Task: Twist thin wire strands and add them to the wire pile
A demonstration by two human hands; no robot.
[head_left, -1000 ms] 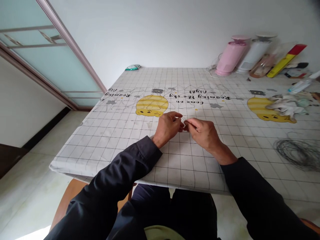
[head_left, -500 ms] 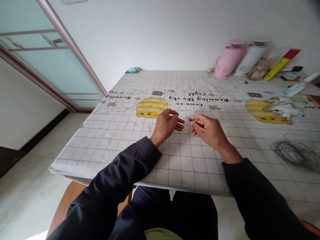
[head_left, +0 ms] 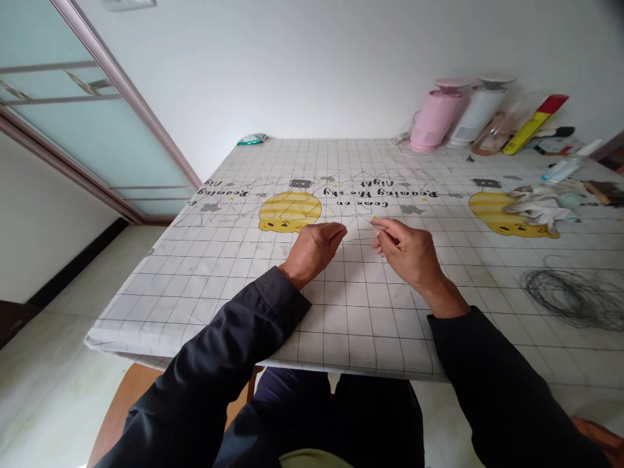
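Observation:
My left hand [head_left: 316, 250] is closed just above the tablecloth, thumb and fingertips pressed together in a pinch. To its right, my right hand [head_left: 407, 250] pinches thumb against forefinger, the other fingers curled beneath. A thin wire [head_left: 359, 240], hardly visible, spans the small gap between the hands. More fine strand curls over the cloth beyond them. The exact ends in my fingertips are too small to make out. A loose coil of dark thin wire [head_left: 570, 299] lies on the right of the table.
A checked tablecloth [head_left: 234, 286] with printed yellow bears covers the table. At the back right stand a pink cylinder [head_left: 435, 120], a white cylinder [head_left: 478, 117] and a yellow-red box [head_left: 533, 127]. A crumpled cloth [head_left: 541, 205] and a green packet [head_left: 252, 139] also lie there.
My left fingers, spread apart before, have come together in a pinch. My right hand keeps its pinch, with little movement. The view has shifted slightly.

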